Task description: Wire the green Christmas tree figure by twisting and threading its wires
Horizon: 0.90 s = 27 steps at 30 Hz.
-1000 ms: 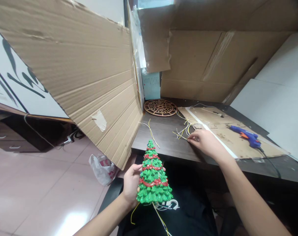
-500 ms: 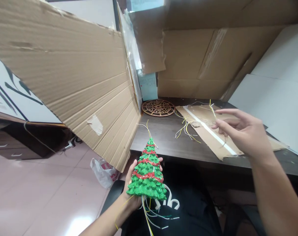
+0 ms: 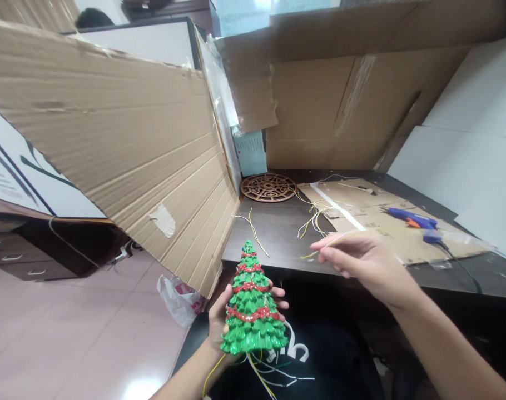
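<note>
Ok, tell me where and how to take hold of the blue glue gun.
Grip the blue glue gun by its handle, probably best coming from the near side of the table: the gun lies on the cardboard sheet with the handle turned toward that side, cord trailing from it, and the nozzle pointing left.

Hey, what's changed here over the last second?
Your right hand has picked a wire off the pile, swung it right, then brought it back left, nearer the tree. Your left hand still holds the tree; the glue gun lies where it was.
</note>
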Motion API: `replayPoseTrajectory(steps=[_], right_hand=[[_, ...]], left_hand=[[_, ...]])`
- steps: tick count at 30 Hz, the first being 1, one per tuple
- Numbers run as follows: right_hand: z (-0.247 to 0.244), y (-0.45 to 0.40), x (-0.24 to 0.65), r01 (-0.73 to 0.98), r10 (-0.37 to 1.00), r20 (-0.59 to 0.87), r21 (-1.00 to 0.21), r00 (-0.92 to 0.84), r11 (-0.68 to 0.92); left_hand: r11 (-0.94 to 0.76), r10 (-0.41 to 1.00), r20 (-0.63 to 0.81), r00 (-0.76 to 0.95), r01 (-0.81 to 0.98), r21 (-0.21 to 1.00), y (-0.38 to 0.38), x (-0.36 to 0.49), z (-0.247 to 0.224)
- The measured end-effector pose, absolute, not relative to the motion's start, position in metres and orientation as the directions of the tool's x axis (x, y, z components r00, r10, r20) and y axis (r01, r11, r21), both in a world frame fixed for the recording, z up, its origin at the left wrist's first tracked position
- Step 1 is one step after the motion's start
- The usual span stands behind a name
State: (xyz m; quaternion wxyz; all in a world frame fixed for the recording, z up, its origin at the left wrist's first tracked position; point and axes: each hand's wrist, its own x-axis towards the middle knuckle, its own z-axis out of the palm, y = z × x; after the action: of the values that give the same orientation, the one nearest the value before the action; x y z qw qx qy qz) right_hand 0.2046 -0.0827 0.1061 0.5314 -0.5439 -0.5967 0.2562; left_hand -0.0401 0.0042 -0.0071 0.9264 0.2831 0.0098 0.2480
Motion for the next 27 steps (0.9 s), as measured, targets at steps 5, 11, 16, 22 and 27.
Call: replayPoseTrajectory(steps=[5, 11, 16, 22, 27], right_hand=[[0.084, -0.067, 0.179, 0.24, 0.99, 0.138, -0.96, -0.029, 0.141], [0.065, -0.058, 0.167, 0.172, 0.99, 0.126, -0.978, 0.064, 0.113], [0.066, -0.058, 0.168, 0.159, 0.975, 0.172, -0.976, 0.142, 0.149], [0.056, -0.054, 0.17, 0.116, 0.999, 0.033, -0.993, -0.038, 0.037], [0.04, -0.045, 0.168, 0.112, 0.956, 0.021, -0.992, -0.293, 0.056]], left_hand=[[0.715, 0.399, 0.109, 0.91, -0.383, 0.585, 0.004, -0.043, -0.004], [0.755, 0.308, 0.054, 0.95, -0.278, 0.594, -0.003, -0.046, 0.002], [0.776, 0.355, 0.111, 0.928, -0.359, 0.519, -0.004, -0.046, -0.001], [0.768, 0.4, 0.064, 0.914, -0.373, 0.521, -0.001, -0.046, -0.009], [0.713, 0.408, 0.136, 0.903, -0.409, 0.57, -0.001, -0.042, -0.017]])
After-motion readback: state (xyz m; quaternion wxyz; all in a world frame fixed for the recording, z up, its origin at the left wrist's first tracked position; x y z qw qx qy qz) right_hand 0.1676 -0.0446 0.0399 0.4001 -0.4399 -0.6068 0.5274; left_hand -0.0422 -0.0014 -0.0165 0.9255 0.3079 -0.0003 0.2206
